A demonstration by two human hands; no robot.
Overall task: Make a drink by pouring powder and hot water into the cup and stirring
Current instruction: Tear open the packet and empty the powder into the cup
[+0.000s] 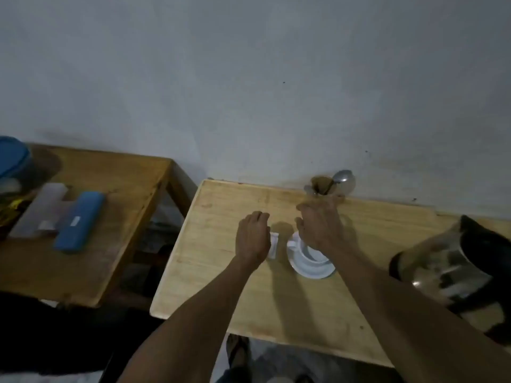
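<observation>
Sachet (273, 246) was seen upright at frame center, just right of left hand (253, 237), fingers curled, grip unclear; right hand (320, 228) was spread over cup (304, 251).

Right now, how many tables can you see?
2: a light table in front, holding the cup and kettle, and a darker table to its left.

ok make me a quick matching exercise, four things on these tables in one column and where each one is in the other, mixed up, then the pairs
Things:
1. white cup
2. kettle
3. blue case
4. spoon

Places:
a. on the left table
b. at the right edge of the near table
c. on a saucer under the right hand
d. standing in a holder by the wall

Pairs: 1-c, 2-b, 3-a, 4-d
</observation>
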